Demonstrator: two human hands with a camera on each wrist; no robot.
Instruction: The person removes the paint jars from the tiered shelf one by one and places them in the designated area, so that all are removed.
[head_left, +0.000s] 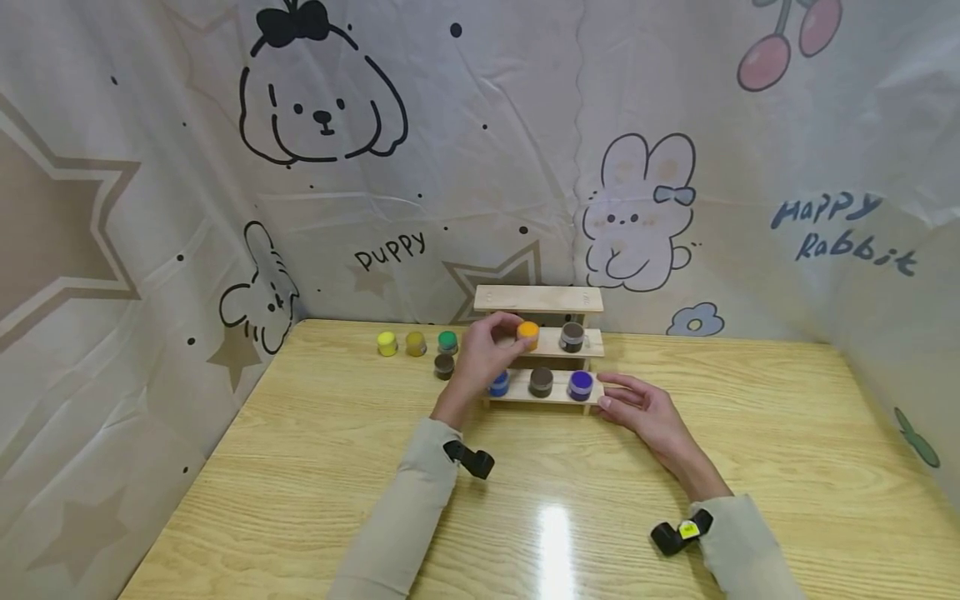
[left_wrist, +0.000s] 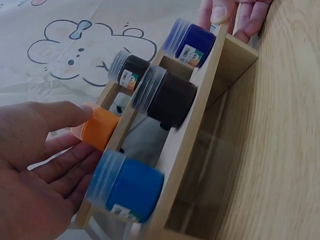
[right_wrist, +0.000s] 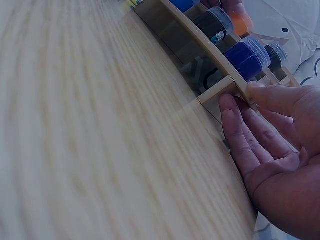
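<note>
A three-step wooden rack (head_left: 538,298) stands at the back of the table. My left hand (head_left: 480,358) pinches an orange paint jar (head_left: 528,333) between thumb and fingers at the middle step. On that step, to its right, sits a dark jar (head_left: 572,337). Along the bottom step stand a blue jar (left_wrist: 132,185), a dark brown jar (head_left: 541,382) and a violet jar (head_left: 581,385). My right hand (head_left: 656,421) grips the right end of the bottom step, thumb at the upper edge and fingers below, as the right wrist view shows.
Left of the rack, on the wooden table (head_left: 300,467), are a yellow jar (head_left: 387,343), an olive-yellow jar (head_left: 416,342), a green jar (head_left: 447,342) and a dark jar (head_left: 444,366). A printed cloth (head_left: 480,167) hangs behind the table and along its sides.
</note>
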